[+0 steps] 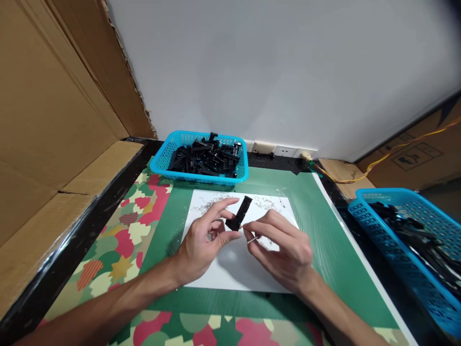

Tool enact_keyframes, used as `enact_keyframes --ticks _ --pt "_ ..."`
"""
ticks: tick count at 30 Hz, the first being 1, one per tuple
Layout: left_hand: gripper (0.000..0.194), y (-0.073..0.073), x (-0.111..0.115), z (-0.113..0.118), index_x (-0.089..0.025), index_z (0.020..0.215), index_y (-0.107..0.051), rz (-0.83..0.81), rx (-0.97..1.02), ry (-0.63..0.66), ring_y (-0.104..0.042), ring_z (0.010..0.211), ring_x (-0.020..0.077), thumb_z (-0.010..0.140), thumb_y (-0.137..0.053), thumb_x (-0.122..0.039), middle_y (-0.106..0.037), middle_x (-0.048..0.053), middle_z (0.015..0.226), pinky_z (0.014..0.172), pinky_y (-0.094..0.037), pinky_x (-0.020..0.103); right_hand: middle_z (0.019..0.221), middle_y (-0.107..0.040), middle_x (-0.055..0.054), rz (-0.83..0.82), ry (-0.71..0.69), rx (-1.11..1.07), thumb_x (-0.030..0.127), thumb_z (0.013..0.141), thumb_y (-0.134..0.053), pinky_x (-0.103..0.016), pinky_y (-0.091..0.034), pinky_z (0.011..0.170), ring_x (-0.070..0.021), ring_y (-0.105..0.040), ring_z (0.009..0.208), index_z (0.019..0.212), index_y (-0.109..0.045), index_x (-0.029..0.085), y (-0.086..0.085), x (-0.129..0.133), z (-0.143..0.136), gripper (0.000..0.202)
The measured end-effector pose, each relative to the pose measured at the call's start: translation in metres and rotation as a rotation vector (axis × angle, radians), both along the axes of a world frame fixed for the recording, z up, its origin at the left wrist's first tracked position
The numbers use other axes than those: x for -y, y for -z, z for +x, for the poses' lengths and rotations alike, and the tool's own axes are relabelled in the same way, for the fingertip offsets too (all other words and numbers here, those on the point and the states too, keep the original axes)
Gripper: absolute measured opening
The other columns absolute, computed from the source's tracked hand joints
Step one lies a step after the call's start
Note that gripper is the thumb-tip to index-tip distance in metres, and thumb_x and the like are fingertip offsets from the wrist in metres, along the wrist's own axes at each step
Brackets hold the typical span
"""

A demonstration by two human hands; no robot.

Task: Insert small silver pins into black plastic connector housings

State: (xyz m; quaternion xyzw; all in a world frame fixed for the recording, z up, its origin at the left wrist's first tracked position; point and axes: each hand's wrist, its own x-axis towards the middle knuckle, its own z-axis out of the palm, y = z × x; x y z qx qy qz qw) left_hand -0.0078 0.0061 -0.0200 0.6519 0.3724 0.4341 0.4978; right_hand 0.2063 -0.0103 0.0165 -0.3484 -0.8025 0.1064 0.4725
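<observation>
Over a white sheet (237,276), my left hand (205,240) holds a black plastic part (242,211) between its fingers and thumb, the part tilted with its long end up and to the right. My right hand (283,242) is closed just right of the part's lower end. A thin light-coloured pin (253,239) sticks out between its fingers, and the fingertips are close to the part. Many tiny metal pieces (265,203) lie scattered on the upper half of the sheet, partly hidden behind both hands.
A blue basket (198,178) of black parts stands behind the sheet. Another blue basket (399,247) with black parts is at the right. Cardboard (54,96) rises on the left. Wall sockets (286,151) with a yellow cable (374,166) are at the back.
</observation>
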Motion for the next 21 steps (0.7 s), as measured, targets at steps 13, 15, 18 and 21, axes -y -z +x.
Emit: enact_keyframes --ticks 13,15,18,21 --pt "0.047 -0.009 0.0 0.001 -0.02 0.144 -0.072 0.295 -0.097 -0.016 -0.068 0.082 0.0155 0.101 -0.072 -0.038 -0.076 0.01 0.108 0.07 -0.059 0.024 0.082 -0.069 -0.006 0.106 -0.056 0.129 -0.002 0.094 -0.064 -0.032 -0.045 0.063 -0.0175 -0.054 0.07 0.109 -0.066 0.018 0.004 0.002 0.003 0.025" --pt "0.046 -0.011 -0.001 0.002 -0.019 0.143 -0.072 0.332 -0.079 -0.011 -0.068 0.083 0.0158 0.1 -0.073 -0.036 -0.076 0.009 0.104 0.072 -0.059 0.024 0.082 -0.069 -0.006 0.092 -0.064 0.125 -0.001 0.095 -0.064 -0.032 -0.045 0.062 -0.0175 -0.054 0.07 0.109 -0.066 0.018 0.003 0.003 0.004 0.024" --pt "0.045 -0.012 -0.001 0.002 -0.019 0.141 -0.074 0.35 -0.06 -0.027 -0.068 0.082 0.0155 0.099 -0.075 -0.036 -0.076 0.008 0.1 0.072 -0.059 0.024 0.082 -0.069 -0.006 0.07 -0.078 0.115 0.003 0.096 -0.065 -0.032 -0.046 0.062 -0.0176 -0.055 0.07 0.111 -0.067 0.018 0.002 0.003 0.003 0.021" --pt "0.045 -0.011 0.0 0.002 -0.021 0.14 -0.075 0.317 -0.04 -0.033 -0.063 0.07 0.0123 0.098 -0.076 -0.037 -0.076 0.007 0.098 0.064 -0.056 0.023 0.08 -0.068 -0.004 0.076 -0.052 0.095 0.002 0.096 -0.065 -0.031 -0.044 0.061 -0.0166 -0.054 0.068 0.112 -0.069 0.02 0.003 0.003 0.001 0.024"
